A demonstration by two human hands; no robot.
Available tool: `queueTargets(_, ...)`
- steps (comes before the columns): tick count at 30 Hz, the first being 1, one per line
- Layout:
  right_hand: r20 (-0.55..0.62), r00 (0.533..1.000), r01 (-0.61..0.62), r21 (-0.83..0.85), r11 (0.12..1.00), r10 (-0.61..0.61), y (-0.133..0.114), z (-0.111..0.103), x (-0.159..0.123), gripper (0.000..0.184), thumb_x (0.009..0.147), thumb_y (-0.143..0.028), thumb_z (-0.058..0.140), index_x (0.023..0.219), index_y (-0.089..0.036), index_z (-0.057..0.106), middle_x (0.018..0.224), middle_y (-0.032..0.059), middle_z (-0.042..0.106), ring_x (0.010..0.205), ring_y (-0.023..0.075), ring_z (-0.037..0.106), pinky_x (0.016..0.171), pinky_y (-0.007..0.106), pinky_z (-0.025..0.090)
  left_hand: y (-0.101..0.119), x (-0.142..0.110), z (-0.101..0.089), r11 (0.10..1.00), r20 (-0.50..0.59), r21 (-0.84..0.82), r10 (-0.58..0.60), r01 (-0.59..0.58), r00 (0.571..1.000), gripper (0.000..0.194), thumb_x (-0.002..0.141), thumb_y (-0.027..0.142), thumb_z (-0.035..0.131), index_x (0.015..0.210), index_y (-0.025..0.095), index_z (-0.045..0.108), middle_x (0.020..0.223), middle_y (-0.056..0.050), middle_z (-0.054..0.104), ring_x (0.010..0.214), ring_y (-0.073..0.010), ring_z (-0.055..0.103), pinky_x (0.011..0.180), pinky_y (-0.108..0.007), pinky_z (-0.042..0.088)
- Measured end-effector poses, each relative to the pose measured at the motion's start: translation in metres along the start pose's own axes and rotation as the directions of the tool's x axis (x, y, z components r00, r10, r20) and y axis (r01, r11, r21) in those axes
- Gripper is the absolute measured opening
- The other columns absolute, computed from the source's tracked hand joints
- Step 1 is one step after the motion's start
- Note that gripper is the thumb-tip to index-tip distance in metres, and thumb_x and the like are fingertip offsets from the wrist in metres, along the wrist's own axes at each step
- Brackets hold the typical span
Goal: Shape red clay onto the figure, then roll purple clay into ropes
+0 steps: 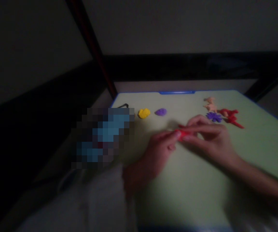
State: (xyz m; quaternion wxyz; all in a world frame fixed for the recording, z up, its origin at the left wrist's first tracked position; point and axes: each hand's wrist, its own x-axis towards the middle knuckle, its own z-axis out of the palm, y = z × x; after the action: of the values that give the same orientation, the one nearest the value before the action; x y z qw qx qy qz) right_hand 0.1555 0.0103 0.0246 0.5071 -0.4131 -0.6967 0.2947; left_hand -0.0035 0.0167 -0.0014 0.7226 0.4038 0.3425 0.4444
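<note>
My left hand (157, 151) and my right hand (208, 137) meet over a pale green board (189, 193). Both pinch a small red piece of clay (181, 133) between their fingertips. The left hand comes out of a white sleeve at the lower left. The right forearm runs off toward the lower right corner. The picture is dim and a little blurred.
On the board's far side lie a yellow clay lump (144, 113), a purple clay lump (161, 111), a pink clay figure (210, 103), a purple clay flower (214, 116) and red clay shapes (232, 117). A blurred-out patch sits at the board's left edge. Dark bars frame the background.
</note>
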Motion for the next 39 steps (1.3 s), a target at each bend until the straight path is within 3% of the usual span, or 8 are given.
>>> queueTargets(3,-0.012,1.000,0.020,-0.022,1.000,-0.021,0.001,0.000,0.000,0.018,0.070,-0.023,0.075,0.087,-0.028,0.074,0.082,0.0021,0.060,0.072,0.0142,0.055,0.057,0.028,0.046,0.000,0.000,-0.001,1.000,0.016,-0.001,0.018,-0.018,1.000,0.018,0.076,0.033,0.063,0.072,0.016,0.058,0.062,0.003,0.041,0.057,-0.0080,0.033,0.055,-0.024,0.027)
queueTargets(9,0.008,0.998,0.057,-0.030,0.998,-0.057,0.003,-0.001,0.000,0.020,0.071,-0.021,0.074,0.089,-0.031,0.074,0.084,0.0021,0.060,0.075,0.0149,0.056,0.059,0.028,0.047,-0.004,0.002,-0.005,1.000,0.017,0.007,-0.002,0.002,1.000,0.026,0.077,0.036,0.062,0.063,0.016,0.053,0.063,0.003,0.041,0.058,-0.0079,0.034,0.058,-0.024,0.029)
queueTargets(16,0.049,0.997,0.060,-0.012,0.998,-0.060,0.004,-0.001,0.000,0.022,0.073,-0.023,0.073,0.092,-0.033,0.073,0.087,0.0024,0.061,0.079,0.0158,0.057,0.061,0.029,0.048,0.001,-0.002,0.001,0.999,0.038,-0.028,-0.042,0.043,0.998,0.018,0.073,0.034,0.067,0.077,0.016,0.064,0.070,0.001,0.053,0.062,-0.0083,0.041,0.060,-0.024,0.031)
queueTargets(23,0.039,0.996,0.080,-0.003,0.997,-0.080,0.004,-0.003,0.000,0.020,0.072,-0.022,0.074,0.088,-0.034,0.074,0.087,0.0017,0.061,0.079,0.0155,0.057,0.063,0.030,0.048,-0.001,0.001,-0.002,1.000,-0.007,-0.002,-0.013,0.013,1.000,0.027,0.074,0.038,0.065,0.062,0.015,0.056,0.058,0.004,0.041,0.055,-0.0075,0.034,0.055,-0.024,0.030)
queueTargets(28,0.029,0.996,0.083,-0.028,0.996,-0.082,0.003,-0.003,0.001,0.024,0.070,-0.021,0.075,0.091,-0.033,0.073,0.087,0.0020,0.061,0.079,0.0158,0.056,0.063,0.030,0.047,-0.004,0.001,-0.004,0.999,0.024,0.041,-0.010,0.009,1.000,0.021,0.075,0.037,0.064,0.075,0.016,0.061,0.064,0.003,0.046,0.059,-0.0083,0.039,0.058,-0.024,0.031)
queueTargets(35,0.049,0.994,0.101,-0.031,0.994,-0.099,0.005,-0.003,0.000,0.022,0.073,-0.021,0.073,0.091,-0.033,0.073,0.090,0.0021,0.061,0.083,0.0165,0.057,0.065,0.031,0.048,-0.006,0.005,-0.006,0.998,0.011,0.067,0.022,-0.022,1.000,0.027,0.077,0.037,0.060,0.061,0.016,0.052,0.061,0.003,0.041,0.056,-0.0082,0.034,0.056,-0.025,0.029)
queueTargets(39,-0.015,0.995,0.100,-0.045,0.994,-0.101,0.005,-0.003,0.000,0.025,0.070,-0.021,0.075,0.092,-0.031,0.073,0.089,0.0025,0.061,0.080,0.0161,0.057,0.064,0.031,0.048,-0.009,0.004,-0.008,0.997,0.040,0.075,0.011,-0.014,0.999,0.020,0.077,0.037,0.062,0.074,0.017,0.060,0.063,0.003,0.044,0.056,-0.0080,0.034,0.055,-0.025,0.028)
